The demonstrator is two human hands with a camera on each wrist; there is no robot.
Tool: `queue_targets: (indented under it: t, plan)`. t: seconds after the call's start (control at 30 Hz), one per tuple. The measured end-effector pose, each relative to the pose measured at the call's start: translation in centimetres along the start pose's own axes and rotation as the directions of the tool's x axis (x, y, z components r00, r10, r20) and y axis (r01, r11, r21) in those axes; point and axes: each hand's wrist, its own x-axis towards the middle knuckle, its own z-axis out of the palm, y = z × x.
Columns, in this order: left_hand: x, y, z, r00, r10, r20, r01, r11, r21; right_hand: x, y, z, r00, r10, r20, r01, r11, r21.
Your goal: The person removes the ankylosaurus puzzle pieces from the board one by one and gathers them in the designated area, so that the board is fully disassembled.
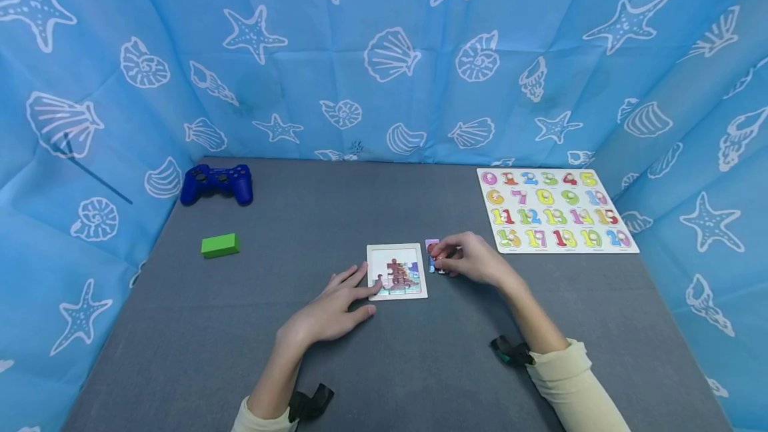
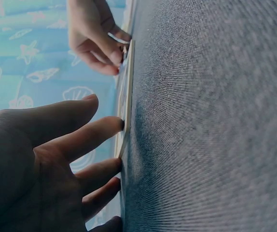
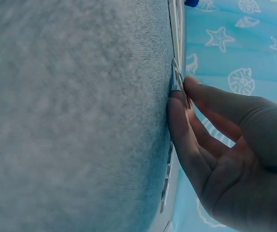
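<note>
A small square jigsaw puzzle board [image 1: 377,260] with a pale rim lies mid-table. Picture pieces [image 1: 399,279] fill its lower and right parts; bare white shows at upper left. My left hand [image 1: 327,309] has its fingers spread, with fingertips touching the board's left edge, as the left wrist view also shows. To the right of the board, my right hand [image 1: 474,260] pinches a thin puzzle piece [image 3: 181,83] between thumb and fingers, tilted off the cloth. Beneath those fingers lie other colourful puzzle pieces [image 1: 431,265], partly hidden by the hand.
A white number board [image 1: 558,212] with coloured numerals lies at the right rear. At the left rear sits a blue game controller [image 1: 217,184], with a green block [image 1: 220,245] in front of it. A blue shell-print curtain [image 1: 336,79] encloses the grey table [image 1: 288,225].
</note>
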Motion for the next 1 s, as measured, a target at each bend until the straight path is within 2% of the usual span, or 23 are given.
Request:
queue_targets:
  t: [0.27, 0.47, 0.57, 0.83, 1.0]
  plan:
    - [0.3, -0.1, 0.1, 0.999, -0.041, 0.019, 0.04, 0.999, 0.024, 0.3, -0.5, 0.4, 0.998, -0.02, -0.065, 0.006, 0.978, -0.21]
    - [0.0, 0.3, -0.1, 0.999, -0.037, 0.015, 0.037, 0.999, 0.017, 0.4, -0.6, 0.8, 0.995, -0.035, -0.094, 0.007, 0.959, -0.282]
    - [0.0, 0.3, -0.1, 0.999, -0.039, 0.017, 0.039, 0.999, 0.021, 0.5, -0.7, 0.8, 0.995, -0.04, -0.093, 0.016, 0.968, -0.249]
    - [-0.5, 1.1, -0.7, 1.0, -0.019, 0.023, 0.02, 0.999, -0.025, 0.7, -1.3, 1.4, 0.998, -0.052, -0.019, 0.051, 0.998, -0.046]
    - [0.1, -0.1, -0.1, 0.999, -0.024, 0.025, 0.023, 1.0, 0.014, 0.8, -1.6, 2.0, 0.997, -0.07, 0.017, 0.069, 0.997, 0.046]
